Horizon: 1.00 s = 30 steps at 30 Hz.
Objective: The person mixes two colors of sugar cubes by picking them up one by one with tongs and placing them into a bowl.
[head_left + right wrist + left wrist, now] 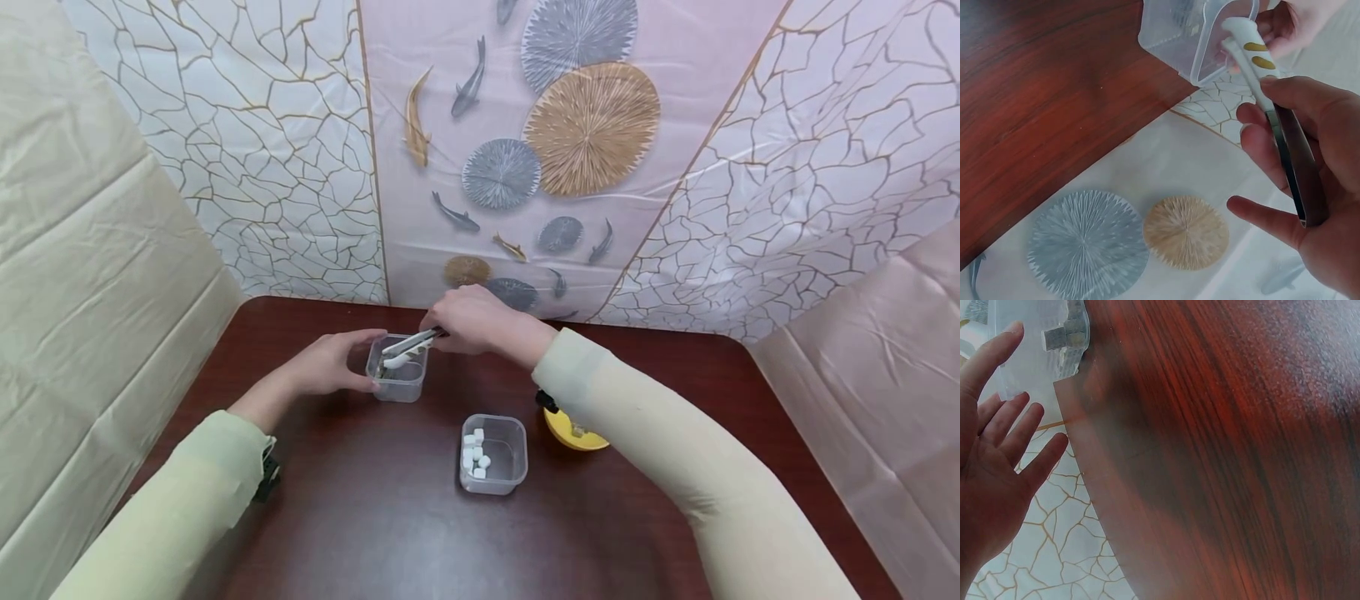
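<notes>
At the far left of the table, my left hand point(330, 364) grips a clear square plastic container point(398, 392), thumb and fingers on its sides. Small grey cubes point(1055, 339) show through its wall in the left wrist view. My right hand point(472, 320) holds a pair of tongs point(1293, 156) with dark metal handles and white tips bearing gold marks. Those white tips point(396, 362) reach down into the container's opening, close together. The thumb and fingers press the tongs' arms, while one finger extends away from them in the right wrist view.
A second clear container point(506, 485) with several white cubes point(477, 453) along its left side stands nearer the middle. Right of it is a yellow bowl point(567, 433), partly hidden by my right sleeve point(637, 417). Patterned cloth point(300, 167) hangs behind the dark wooden table point(360, 517).
</notes>
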Tool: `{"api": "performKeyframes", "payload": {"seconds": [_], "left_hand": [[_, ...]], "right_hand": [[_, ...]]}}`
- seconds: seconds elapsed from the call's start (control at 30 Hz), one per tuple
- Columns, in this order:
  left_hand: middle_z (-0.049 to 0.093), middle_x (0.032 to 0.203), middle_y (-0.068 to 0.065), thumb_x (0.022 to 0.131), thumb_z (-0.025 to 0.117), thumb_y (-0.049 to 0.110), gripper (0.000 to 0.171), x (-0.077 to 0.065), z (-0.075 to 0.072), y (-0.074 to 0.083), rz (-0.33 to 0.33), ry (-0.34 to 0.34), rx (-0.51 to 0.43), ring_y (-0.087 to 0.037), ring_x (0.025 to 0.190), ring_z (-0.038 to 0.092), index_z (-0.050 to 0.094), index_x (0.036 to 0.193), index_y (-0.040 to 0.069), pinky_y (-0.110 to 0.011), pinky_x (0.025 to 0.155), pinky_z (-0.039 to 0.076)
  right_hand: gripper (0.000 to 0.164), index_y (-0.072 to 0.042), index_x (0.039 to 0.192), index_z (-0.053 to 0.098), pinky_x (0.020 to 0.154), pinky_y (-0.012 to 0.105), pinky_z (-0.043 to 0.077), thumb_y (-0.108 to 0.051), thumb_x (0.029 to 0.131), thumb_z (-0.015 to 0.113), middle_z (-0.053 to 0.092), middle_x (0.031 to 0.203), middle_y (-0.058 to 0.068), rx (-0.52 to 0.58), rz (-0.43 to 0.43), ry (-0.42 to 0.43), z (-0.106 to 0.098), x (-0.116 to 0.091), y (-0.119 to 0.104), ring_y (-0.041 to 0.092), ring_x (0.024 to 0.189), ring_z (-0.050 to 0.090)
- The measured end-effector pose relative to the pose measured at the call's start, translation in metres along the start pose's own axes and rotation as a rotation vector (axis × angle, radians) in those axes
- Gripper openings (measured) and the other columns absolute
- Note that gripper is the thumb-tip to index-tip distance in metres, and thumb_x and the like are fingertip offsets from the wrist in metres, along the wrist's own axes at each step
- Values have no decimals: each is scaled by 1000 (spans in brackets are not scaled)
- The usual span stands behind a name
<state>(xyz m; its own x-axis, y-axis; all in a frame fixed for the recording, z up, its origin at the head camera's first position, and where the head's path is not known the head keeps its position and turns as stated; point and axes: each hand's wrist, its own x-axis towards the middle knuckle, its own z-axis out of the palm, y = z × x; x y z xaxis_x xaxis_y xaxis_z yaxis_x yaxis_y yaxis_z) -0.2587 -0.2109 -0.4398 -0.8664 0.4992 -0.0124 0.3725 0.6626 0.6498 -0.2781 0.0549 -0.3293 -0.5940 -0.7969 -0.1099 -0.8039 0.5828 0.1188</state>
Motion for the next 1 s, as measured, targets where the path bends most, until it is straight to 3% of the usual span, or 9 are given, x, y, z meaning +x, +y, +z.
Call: {"api": "performKeyframes", "payload": {"seconds": [0.17, 0.4, 0.7, 1.0], "left_hand": [[60, 151, -24, 84, 93, 25, 90, 0, 0, 2, -3, -1, -2, -43, 141, 56, 48, 158, 0, -62, 117, 42], [59, 152, -23, 85, 92, 24, 89, -1, 1, 4, 0, -2, 7, -44, 142, 55, 48, 158, 0, -63, 117, 42], [57, 154, -23, 86, 92, 24, 88, -1, 2, 6, -6, -10, 4, -44, 143, 54, 48, 158, 1, -63, 117, 41], [57, 153, -25, 86, 92, 25, 88, -2, 0, 5, 0, -8, 14, -44, 142, 54, 48, 158, 1, -62, 117, 43]], "right_hand": [[15, -24, 110, 82, 65, 41, 52, -22, 98, 74, 76, 93, -6, 49, -34, 51, -4, -15, 5, 16, 75, 62], [17, -24, 113, 81, 73, 45, 57, -21, 98, 73, 79, 104, -8, 81, -60, 113, -11, -41, 10, 16, 88, 72], [23, -20, 121, 81, 74, 43, 56, -20, 98, 76, 78, 106, -5, 118, -78, 209, -19, -84, 22, 19, 89, 72], [31, -16, 125, 80, 88, 47, 58, -18, 94, 81, 79, 107, 0, 101, -73, 276, -20, -129, 32, 24, 99, 75]]}}
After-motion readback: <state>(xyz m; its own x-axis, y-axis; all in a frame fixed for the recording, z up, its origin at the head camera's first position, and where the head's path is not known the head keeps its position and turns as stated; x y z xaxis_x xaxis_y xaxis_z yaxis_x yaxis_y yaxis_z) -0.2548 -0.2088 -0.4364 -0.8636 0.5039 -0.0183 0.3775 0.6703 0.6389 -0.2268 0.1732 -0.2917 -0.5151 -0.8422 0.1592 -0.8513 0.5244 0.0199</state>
